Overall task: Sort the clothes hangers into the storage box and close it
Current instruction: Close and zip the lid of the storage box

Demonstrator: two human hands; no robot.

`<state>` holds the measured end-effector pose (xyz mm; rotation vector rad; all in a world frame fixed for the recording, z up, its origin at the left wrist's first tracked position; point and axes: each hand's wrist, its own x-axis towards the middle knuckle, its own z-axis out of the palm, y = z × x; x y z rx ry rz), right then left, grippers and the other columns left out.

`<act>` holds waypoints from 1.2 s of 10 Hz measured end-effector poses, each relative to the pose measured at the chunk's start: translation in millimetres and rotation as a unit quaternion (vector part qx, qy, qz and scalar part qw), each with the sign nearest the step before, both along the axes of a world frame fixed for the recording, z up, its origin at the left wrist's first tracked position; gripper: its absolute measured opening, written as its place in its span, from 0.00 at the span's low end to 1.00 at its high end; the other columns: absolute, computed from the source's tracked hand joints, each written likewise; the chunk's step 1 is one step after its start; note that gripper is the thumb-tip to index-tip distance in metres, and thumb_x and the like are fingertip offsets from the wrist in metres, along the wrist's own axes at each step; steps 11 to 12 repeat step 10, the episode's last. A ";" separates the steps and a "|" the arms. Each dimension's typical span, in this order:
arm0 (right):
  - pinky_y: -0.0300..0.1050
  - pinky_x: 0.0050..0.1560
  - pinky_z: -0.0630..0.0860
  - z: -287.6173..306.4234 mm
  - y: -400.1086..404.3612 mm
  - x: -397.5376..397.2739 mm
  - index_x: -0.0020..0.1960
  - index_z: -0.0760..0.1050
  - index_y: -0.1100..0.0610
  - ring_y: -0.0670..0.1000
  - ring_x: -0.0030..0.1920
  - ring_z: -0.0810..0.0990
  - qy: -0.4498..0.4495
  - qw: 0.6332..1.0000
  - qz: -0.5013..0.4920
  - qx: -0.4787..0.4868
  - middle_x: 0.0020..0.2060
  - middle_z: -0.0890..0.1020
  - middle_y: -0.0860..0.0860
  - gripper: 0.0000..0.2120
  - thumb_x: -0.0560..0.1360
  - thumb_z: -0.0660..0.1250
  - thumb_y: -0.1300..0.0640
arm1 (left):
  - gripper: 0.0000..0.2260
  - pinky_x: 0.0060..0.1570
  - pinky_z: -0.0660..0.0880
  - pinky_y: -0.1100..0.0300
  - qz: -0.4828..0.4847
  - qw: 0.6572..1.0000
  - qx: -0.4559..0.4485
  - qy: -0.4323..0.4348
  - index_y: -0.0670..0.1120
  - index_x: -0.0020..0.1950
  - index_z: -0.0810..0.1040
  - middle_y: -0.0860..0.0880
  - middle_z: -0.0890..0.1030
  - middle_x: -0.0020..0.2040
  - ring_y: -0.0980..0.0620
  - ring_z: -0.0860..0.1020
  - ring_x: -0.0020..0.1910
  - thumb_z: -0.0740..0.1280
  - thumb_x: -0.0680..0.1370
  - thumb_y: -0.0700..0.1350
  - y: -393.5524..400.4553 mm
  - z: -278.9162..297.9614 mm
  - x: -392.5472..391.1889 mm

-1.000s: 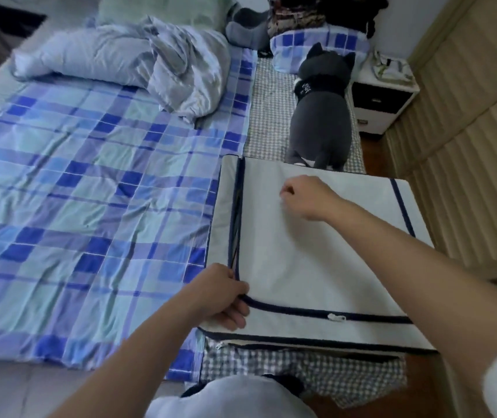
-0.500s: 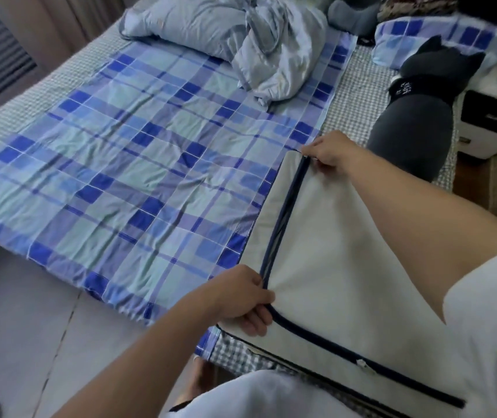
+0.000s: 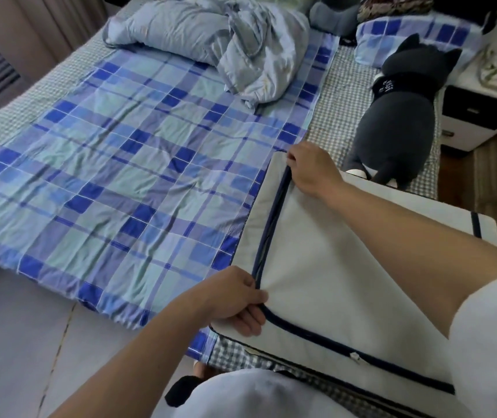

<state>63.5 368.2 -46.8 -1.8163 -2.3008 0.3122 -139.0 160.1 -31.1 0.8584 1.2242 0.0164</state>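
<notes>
**Both hands on the storage box at the corner of the bed**

The white storage box [image 3: 346, 267] is laid on the near right part of the bed [image 3: 15, 122], with its lid down. A dark blue zipper [image 3: 271, 218] is run along the left side of the lid and on round the front. A small white zipper pull [image 3: 355, 357] is seen on the front stretch.

The near left corner of the box is held by the left hand [image 3: 235, 300]; the thumb is laid on top by the zipper and the fingers are curled under the edge. The far left corner is pinched by the right hand [image 3: 310, 170], right at the top end of the zipper. The hangers cannot be seen.

A blue checked sheet [image 3: 138, 164] is spread over the bed just left of the box. A crumpled grey-blue quilt [image 3: 259, 46] and a pillow [image 3: 166, 28] are piled at the far end. A dark grey cat toy [image 3: 392, 128] is laid just behind the box, close to the right hand. A white bedside cabinet [image 3: 476, 116] is stood to the right of the toy. The middle of the lid is crossed by the right forearm.
</notes>
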 end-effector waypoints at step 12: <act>0.43 0.60 0.69 58.1 -346.5 101.1 0.74 0.65 0.45 0.48 0.57 0.73 0.048 0.956 -0.074 -0.280 0.64 0.71 0.47 0.20 0.83 0.60 0.48 | 0.13 0.46 0.75 0.52 -0.237 0.823 0.434 0.279 0.50 0.63 0.69 0.44 0.79 0.52 0.43 0.79 0.49 0.63 0.79 0.48 -61.4 4.5 -14.7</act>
